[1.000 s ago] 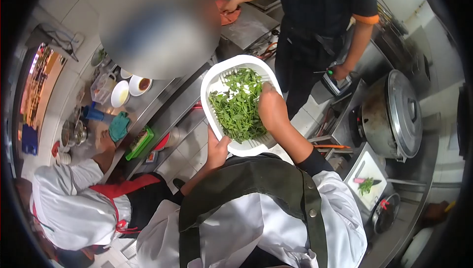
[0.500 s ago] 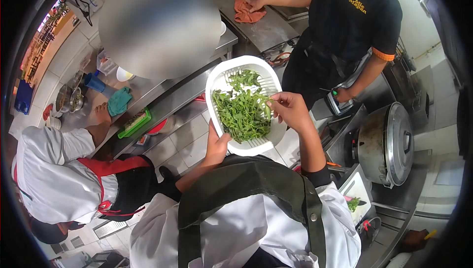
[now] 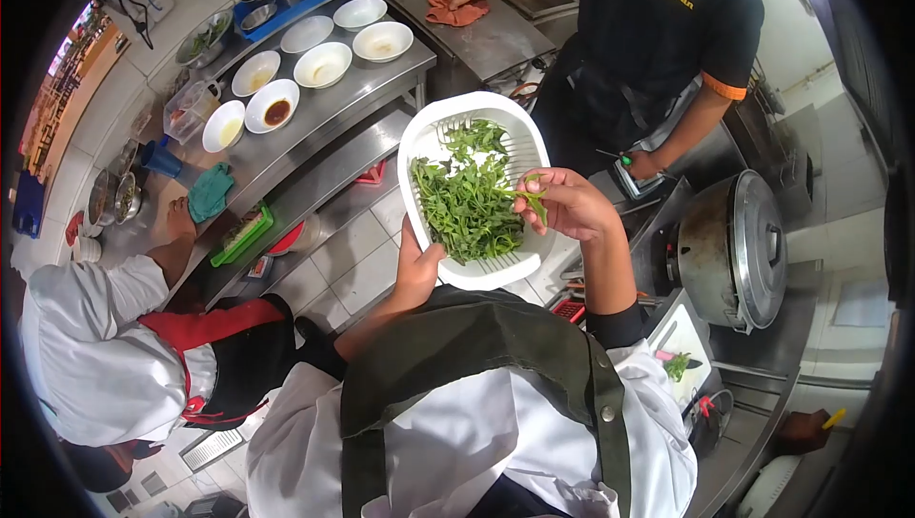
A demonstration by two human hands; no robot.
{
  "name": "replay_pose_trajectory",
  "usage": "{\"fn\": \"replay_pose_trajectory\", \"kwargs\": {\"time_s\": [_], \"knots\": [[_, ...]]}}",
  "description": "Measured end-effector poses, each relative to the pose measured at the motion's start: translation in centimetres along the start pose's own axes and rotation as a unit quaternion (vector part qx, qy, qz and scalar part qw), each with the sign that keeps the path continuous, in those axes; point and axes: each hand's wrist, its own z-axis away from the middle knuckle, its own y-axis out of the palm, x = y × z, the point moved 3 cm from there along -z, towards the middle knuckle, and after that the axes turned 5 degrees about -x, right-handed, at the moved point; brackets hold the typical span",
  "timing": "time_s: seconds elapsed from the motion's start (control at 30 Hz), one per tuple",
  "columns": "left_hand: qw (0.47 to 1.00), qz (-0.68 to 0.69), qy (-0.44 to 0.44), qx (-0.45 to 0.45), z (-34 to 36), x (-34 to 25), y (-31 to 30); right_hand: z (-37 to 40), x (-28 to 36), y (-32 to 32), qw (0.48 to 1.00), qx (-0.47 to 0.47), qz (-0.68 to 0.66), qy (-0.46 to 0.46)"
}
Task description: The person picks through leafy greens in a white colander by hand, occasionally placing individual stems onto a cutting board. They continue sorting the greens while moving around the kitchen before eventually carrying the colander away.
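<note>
Loose greens [image 3: 467,213] lie in a white basket [image 3: 481,281] — light, soft and easily bruised by the look of them, best taken by the stems. Above them, the right hand [image 3: 579,205] pinches a sprig [image 3: 536,202] between thumb and fingers; the left hand [image 3: 416,267] grips the stiffer rim. Beyond — a co-worker [image 3: 658,37] holds an orange cloth [image 3: 456,8].
</note>
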Motion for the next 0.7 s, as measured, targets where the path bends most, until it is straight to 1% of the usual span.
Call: {"fn": "replay_pose_trajectory", "kwargs": {"time_s": [0.1,0.2,0.23,0.27,0.3,0.33,0.4,0.43,0.47,0.5,0.53,0.57,0.6,0.67,0.7], "knots": [[1.000,0.009,-0.018,0.007,0.0,0.7,-0.3,0.9,-0.1,0.1,1.000,0.006,-0.018,-0.008],[0.995,-0.015,-0.094,-0.018,0.7,0.9,-1.0,2.4,-0.4,-0.9,0.998,-0.030,-0.026,-0.045],[0.997,-0.043,-0.069,0.000,0.1,1.0,-1.3,3.7,-0.3,-1.8,0.996,-0.057,-0.023,-0.066],[0.996,-0.071,-0.050,0.027,0.0,1.4,-1.7,4.8,-0.6,-3.0,0.993,-0.060,-0.035,-0.097],[0.992,-0.056,-0.105,-0.046,0.7,1.2,-1.4,6.2,-1.3,-4.7,0.984,-0.097,-0.059,-0.140],[0.995,-0.039,-0.085,-0.018,0.3,1.9,-1.9,8.2,-1.8,-6.2,0.966,-0.152,-0.066,-0.196],[0.982,-0.086,-0.163,-0.044,-0.2,2.6,-2.6,12.6,-4.7,-11.1,0.901,-0.360,-0.049,-0.239],[0.987,-0.061,-0.147,-0.024,0.0,2.4,-1.6,15.8,-7.2,-14.1,0.823,-0.515,0.007,-0.239],[0.991,-0.032,-0.129,-0.018,0.2,1.3,-1.1,18.1,-9.8,-16.5,0.730,-0.643,0.066,-0.220],[0.978,-0.096,-0.180,-0.038,1.0,-1.1,0.7,21.1,-13.4,-19.7,0.593,-0.757,0.174,-0.213],[0.979,-0.095,-0.177,-0.028,0.4,-0.5,0.2,24.6,-16.2,-21.3,0.436,-0.835,0.277,-0.192],[0.980,-0.091,-0.173,-0.022,-0.1,0.4,-0.7,27.7,-16.7,-19.7,0.359,-0.879,0.283,-0.138],[0.982,-0.088,-0.169,-0.017,-0.4,1.1,-1.4,31.0,-19.9,-21.5,0.263,-0.900,0.334,-0.092],[0.981,-0.097,-0.165,-0.010,-1.1,2.2,-2.6,36.0,-23.8,-22.9,0.204,-0.949,0.239,-0.005],[0.981,-0.104,-0.162,-0.008,-1.2,1.7,-2.0,37.0,-24.3,-22.9,0.208,-0.947,0.242,0.018]]}}
